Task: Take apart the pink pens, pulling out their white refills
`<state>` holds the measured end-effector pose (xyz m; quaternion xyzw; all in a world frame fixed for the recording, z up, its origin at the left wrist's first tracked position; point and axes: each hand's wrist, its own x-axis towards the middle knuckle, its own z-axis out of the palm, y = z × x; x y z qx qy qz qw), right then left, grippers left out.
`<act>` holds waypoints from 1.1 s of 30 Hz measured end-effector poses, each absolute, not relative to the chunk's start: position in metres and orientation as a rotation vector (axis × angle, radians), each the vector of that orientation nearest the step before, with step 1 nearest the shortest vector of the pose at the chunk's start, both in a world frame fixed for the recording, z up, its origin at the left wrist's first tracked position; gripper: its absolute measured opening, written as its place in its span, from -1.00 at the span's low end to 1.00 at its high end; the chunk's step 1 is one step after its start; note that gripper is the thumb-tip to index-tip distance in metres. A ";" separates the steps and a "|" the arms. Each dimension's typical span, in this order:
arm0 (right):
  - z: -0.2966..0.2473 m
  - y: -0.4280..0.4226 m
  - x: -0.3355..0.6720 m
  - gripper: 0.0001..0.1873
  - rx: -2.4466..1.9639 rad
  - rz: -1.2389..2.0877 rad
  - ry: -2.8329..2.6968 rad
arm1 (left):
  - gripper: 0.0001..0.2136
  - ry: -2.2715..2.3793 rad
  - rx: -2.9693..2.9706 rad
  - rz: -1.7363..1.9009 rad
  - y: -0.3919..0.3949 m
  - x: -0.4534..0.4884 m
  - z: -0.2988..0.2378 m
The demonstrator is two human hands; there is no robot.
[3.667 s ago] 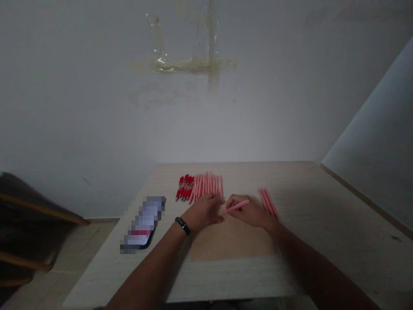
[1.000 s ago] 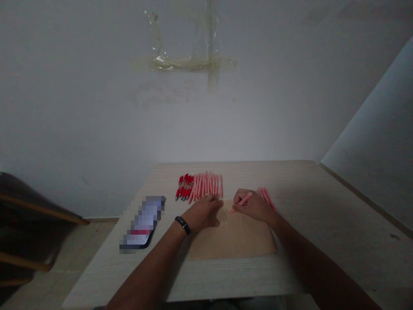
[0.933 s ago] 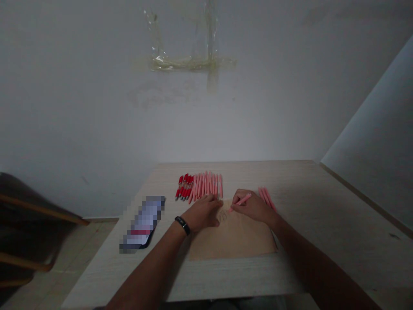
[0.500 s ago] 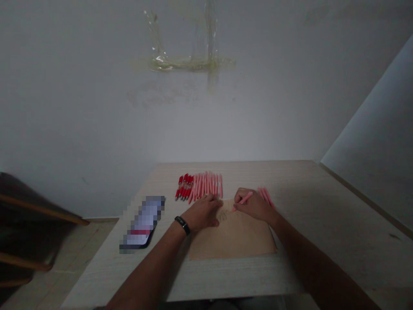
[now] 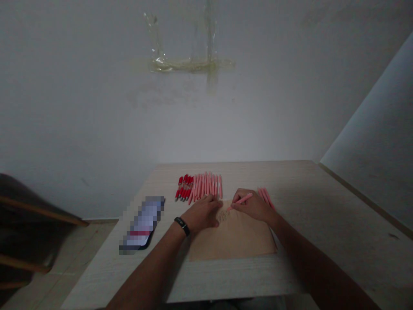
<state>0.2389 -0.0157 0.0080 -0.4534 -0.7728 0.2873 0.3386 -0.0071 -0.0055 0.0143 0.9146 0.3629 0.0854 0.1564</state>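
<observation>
My right hand [image 5: 247, 203] is closed around a pink pen [image 5: 242, 199], its tip down on a sheet of brown paper [image 5: 235, 237]. Dark scribbled marks [image 5: 222, 215] show on the paper just left of the tip. My left hand [image 5: 204, 213], with a black band on the wrist, rests on the paper's upper left part, thumb and fingers spread apart. Past the left hand lies a row of several pink pens [image 5: 207, 184]. Several red pens [image 5: 184, 187] adjoin that row on its left.
A phone [image 5: 143, 224] with a blurred screen lies on the left of the wooden table [image 5: 226, 280]. A few more pink pens [image 5: 265, 196] lie beyond my right wrist. A wall [image 5: 258, 120] with old tape rises behind the table. A dark chair [image 5: 29, 228] stands at the left.
My right hand has shifted slightly and the pen tip has moved left, with the pen lying flatter. More dark marks show on the paper. My left hand stays in place.
</observation>
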 end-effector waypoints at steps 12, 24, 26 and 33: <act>0.000 -0.015 0.230 -0.73 -1.083 0.999 -1.804 | -0.74 1.030 2.393 0.646 -0.012 0.003 0.026; 0.006 -0.011 0.229 -0.69 -1.005 1.073 -1.561 | -0.74 1.120 2.167 0.730 -0.010 0.005 0.016; 0.007 -0.009 0.232 -0.71 -1.002 1.057 -1.479 | -0.75 1.100 2.098 0.724 -0.010 0.004 0.015; 0.000 -0.008 0.228 -0.68 -1.004 0.979 -1.472 | -0.77 0.833 1.822 0.653 -0.015 0.013 0.011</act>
